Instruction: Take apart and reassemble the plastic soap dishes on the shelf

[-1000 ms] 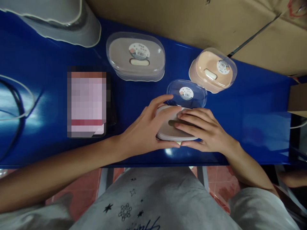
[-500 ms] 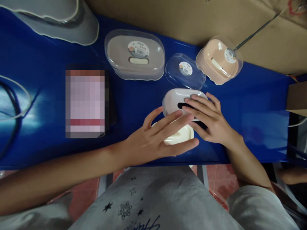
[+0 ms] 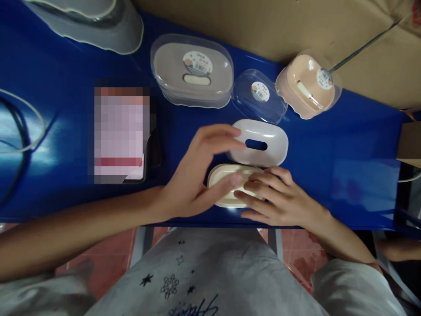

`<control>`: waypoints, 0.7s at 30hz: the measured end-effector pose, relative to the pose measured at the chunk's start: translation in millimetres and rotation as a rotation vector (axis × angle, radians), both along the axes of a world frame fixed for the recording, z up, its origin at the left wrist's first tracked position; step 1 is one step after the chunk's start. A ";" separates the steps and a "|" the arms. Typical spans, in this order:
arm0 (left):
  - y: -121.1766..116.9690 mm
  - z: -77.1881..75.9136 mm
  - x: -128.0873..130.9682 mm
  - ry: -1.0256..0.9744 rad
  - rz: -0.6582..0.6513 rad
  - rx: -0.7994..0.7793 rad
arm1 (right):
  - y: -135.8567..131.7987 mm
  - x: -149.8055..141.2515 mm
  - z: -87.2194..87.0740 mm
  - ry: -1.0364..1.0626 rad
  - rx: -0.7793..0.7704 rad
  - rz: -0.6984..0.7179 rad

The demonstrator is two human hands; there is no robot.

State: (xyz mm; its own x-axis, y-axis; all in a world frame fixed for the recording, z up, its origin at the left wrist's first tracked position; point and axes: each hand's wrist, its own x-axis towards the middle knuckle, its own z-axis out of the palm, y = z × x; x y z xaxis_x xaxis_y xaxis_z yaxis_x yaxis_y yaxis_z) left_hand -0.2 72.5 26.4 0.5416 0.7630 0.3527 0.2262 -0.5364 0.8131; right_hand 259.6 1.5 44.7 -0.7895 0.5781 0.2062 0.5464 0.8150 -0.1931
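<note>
Loosely spread, the right hand (image 3: 276,196) covers the right end of the cream oval piece (image 3: 225,171), lying left-to-right on the table (image 3: 342,153). The left hand (image 3: 194,173) gapes, thumb above that piece, fingers at the white slotted lid (image 3: 278,142) just beyond.

Passage right of white cover (image 3: 275,142)

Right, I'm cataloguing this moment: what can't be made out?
All in the head view:
Screen at left: mostly masked by pixelation.
Cream piece, right end: hidden by the right hand.
Upper-left grey container: cut off by the top edge.
Peach container, label: print too small.
</note>
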 end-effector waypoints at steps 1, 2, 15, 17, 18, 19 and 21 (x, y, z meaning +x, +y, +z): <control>1.1 0.0 0.9 -0.064 0.026 -0.087 | -0.4 -2.7 -1.3 -0.005 0.004 0.019; 1.8 0.3 2.0 -0.107 0.048 -0.171 | -0.6 -4.7 -2.4 0.003 0.008 0.036; 2.2 3.4 7.1 -0.100 0.158 -0.346 | 1.8 -8.3 -2.3 0.084 -0.063 0.048; 3.0 2.3 7.7 -0.128 0.157 -0.378 | 1.7 -8.9 -1.6 0.048 -0.029 0.048; 2.9 2.3 8.0 -0.150 0.158 -0.398 | 1.5 -9.1 -0.7 0.014 -0.001 0.044; 2.7 2.6 8.4 -0.183 0.163 -0.422 | 1.1 -9.3 0.5 -0.025 0.029 0.041; 2.0 3.3 9.3 -0.262 0.179 -0.493 | 0.0 -9.5 3.3 -0.083 0.083 0.038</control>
